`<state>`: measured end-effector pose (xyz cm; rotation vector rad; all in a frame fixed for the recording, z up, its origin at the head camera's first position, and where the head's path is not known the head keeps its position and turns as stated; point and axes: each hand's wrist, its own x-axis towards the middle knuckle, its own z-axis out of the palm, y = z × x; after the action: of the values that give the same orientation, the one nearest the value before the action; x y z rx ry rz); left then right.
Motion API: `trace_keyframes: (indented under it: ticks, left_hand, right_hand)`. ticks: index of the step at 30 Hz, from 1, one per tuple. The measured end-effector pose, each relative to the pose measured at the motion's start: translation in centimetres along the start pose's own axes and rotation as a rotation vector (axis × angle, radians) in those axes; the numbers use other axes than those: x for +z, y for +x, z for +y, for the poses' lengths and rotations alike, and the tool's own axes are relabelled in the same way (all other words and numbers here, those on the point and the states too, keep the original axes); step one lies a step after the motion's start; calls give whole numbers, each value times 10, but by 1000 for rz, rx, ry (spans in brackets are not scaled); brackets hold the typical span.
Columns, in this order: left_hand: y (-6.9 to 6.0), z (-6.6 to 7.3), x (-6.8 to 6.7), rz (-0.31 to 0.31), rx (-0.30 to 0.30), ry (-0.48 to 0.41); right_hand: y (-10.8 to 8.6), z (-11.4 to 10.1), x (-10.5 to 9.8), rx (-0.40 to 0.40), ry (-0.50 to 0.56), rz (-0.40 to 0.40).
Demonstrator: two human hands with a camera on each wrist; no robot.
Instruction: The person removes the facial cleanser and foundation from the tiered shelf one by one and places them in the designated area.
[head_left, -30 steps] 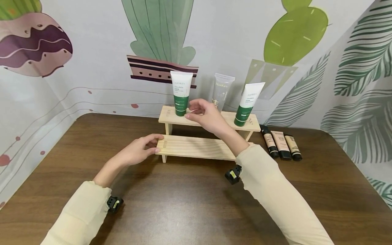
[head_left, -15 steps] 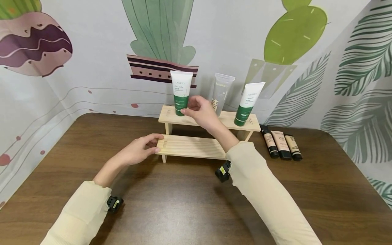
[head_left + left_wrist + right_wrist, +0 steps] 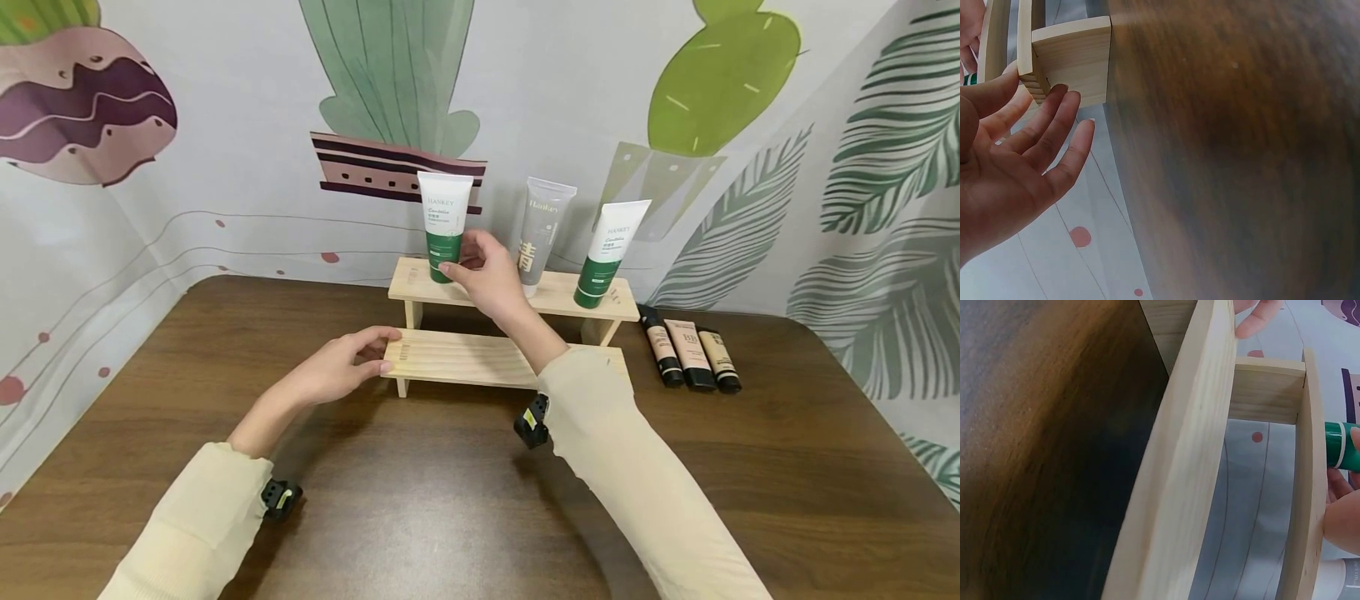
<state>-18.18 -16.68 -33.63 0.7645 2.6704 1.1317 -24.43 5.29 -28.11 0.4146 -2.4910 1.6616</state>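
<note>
Right hand (image 3: 491, 277) pinches green-white tube (image 3: 446, 218), upright near left edge of upper shelf (image 3: 558, 288)! Left hand (image 3: 339, 367) grips lower shelf (image 3: 465, 358) at left edge. Gap between grey tube (image 3: 545, 229) and right-end tube (image 3: 609, 254).

The left tube (image 3: 445, 225) is white on top and green below (the right tube (image 3: 611, 254) has the same 2 colours). The middle tube (image 3: 543, 229) is grey with pale gold letters. The stand (image 3: 465, 358) is light yellow with thin wood lines. The table (image 3: 405, 467) is brown.
</note>
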Motion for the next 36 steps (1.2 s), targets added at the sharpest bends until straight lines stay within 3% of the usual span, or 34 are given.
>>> trace_keyframes:
  ticks: [10, 24, 36]
  left_hand:
    - [1, 0, 0, 4, -13, 4]
    - [0, 0, 0, 5, -21, -5]
    - [-2, 1, 0, -9, -17, -25]
  right_hand:
    - [-3, 0, 0, -7, -26, 16]
    - [-23, 5, -12, -120, 7, -35]
    - [-41, 6, -29, -110, 10, -73]
